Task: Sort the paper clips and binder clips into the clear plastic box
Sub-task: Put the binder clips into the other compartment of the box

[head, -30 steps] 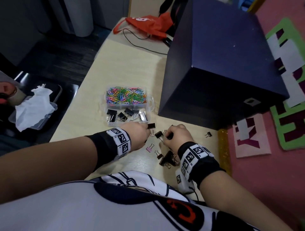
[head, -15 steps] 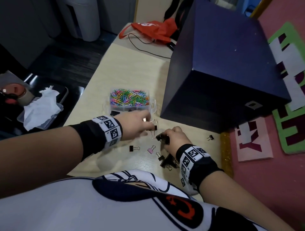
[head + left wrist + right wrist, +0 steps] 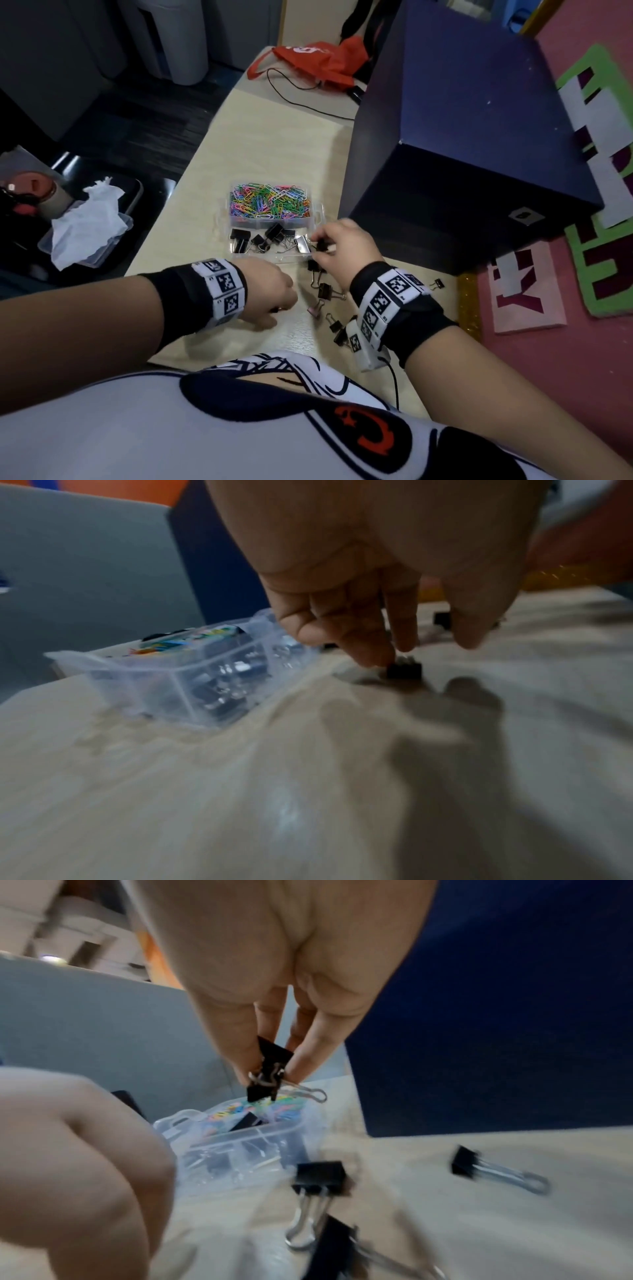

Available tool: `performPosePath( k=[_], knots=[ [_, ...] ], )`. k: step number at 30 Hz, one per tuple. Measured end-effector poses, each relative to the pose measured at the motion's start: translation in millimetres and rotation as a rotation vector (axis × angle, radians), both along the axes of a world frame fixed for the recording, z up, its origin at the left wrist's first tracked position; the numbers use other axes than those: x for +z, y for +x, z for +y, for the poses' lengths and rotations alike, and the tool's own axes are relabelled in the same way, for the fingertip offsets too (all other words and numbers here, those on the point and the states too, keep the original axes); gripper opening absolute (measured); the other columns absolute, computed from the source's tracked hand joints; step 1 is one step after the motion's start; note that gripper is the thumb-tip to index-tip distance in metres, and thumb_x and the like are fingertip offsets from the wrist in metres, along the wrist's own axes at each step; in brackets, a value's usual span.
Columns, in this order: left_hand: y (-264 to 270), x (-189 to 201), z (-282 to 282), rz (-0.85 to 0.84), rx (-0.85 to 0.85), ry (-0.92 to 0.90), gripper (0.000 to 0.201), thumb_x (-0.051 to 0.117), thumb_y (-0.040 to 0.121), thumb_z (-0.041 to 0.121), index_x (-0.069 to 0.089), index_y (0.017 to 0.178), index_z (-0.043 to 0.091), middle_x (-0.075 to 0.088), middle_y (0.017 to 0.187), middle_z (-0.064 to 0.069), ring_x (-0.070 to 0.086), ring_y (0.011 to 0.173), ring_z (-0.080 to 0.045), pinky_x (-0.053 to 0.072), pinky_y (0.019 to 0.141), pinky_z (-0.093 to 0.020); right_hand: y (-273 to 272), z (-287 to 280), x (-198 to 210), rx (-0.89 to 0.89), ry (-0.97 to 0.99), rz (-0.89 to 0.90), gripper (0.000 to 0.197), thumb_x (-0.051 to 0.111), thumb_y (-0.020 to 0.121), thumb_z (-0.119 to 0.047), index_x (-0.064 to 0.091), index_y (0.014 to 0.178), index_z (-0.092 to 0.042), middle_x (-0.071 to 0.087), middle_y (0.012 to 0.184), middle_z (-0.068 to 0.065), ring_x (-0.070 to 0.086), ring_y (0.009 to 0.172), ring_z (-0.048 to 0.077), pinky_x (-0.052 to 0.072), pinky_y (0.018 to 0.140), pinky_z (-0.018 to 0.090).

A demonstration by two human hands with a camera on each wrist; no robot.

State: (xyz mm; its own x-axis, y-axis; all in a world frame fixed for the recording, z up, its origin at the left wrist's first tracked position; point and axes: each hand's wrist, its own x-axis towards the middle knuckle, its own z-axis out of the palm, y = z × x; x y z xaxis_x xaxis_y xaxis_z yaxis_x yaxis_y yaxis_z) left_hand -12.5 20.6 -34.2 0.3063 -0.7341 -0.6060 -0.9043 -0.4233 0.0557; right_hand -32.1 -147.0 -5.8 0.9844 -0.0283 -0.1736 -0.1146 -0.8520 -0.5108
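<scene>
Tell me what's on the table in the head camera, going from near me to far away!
Loose binder clips → clear box with black clips in front and colourful paper clips behind → black cable → red bag.

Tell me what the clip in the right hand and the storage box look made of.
Small black binder clip in the right hand's grip: likely painted sheet steel, with shiny wire handles. Clear plastic box: see-through moulded plastic, since the contents show through its walls.
</scene>
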Motion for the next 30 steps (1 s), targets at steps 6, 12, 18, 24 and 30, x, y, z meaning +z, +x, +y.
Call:
performPosePath(
  k=[6, 12, 18, 24, 30],
  knots=[
    [-2.3, -6.1, 0.9, -0.025, 0.074, -0.019, 0.026, 0.056, 0.089, 0.025, 0.047, 0.113, 0.019, 0.049, 0.116, -0.008, 0.059, 0.092, -0.031, 0.049, 0.066, -0.039, 9.5, 6.5, 8.8, -0.024, -0.065, 0.013, 0.030, 0.053, 0.093, -0.027, 0.059, 0.122, -0.023, 0.053, 0.121, 0.004, 0.054, 0.110, 0.022, 0.040, 0.093, 0.027],
    [-8.6, -8.2, 0.7, -0.040, 0.120, -0.027, 0.024, 0.050, 0.087, 0.017, 0.051, 0.111, 0.018, 0.052, 0.106, -0.004, 0.058, 0.089, -0.028, 0.048, 0.064, -0.036, -21.9, -20.1, -11.4, -0.087, -0.370, 0.477, 0.072, 0.060, 0.081, -0.055, 0.035, 0.139, -0.021, 0.034, 0.144, 0.007, 0.034, 0.131, 0.030, 0.036, 0.103, 0.043],
    [8.2, 11.9, 4.2, -0.128, 0.248, -0.371, 0.028, 0.048, 0.088, 0.028, 0.054, 0.115, 0.020, 0.053, 0.113, 0.000, 0.054, 0.101, -0.022, 0.049, 0.079, -0.036, -45.4, -1.4, -35.0, 0.076, -0.331, 0.325, 0.051, 0.062, 0.083, -0.044, 0.047, 0.128, -0.025, 0.039, 0.131, 0.001, 0.035, 0.121, 0.026, 0.038, 0.095, 0.036],
    [44.3, 21.9, 29.1, -0.298, 0.474, -0.522, 0.032, 0.055, 0.084, 0.033, 0.058, 0.114, 0.021, 0.055, 0.112, -0.004, 0.053, 0.100, -0.028, 0.050, 0.076, -0.039, -48.1, -2.6, -42.2, 0.026, -0.222, 0.286, 0.019, 0.061, 0.087, -0.022, 0.058, 0.105, -0.018, 0.046, 0.115, 0.004, 0.041, 0.112, 0.025, 0.036, 0.082, 0.028],
    [21.1, 8.0, 30.9, -0.258, 0.276, -0.369, 0.030, 0.047, 0.090, 0.026, 0.054, 0.119, 0.020, 0.052, 0.116, -0.003, 0.055, 0.103, -0.025, 0.052, 0.077, -0.037, -42.7, -10.0, -38.1, -0.063, -0.160, 0.264, 0.014, 0.055, 0.086, -0.011, 0.058, 0.083, -0.024, 0.047, 0.103, 0.000, 0.057, 0.092, 0.021, 0.043, 0.077, 0.023]
  ],
)
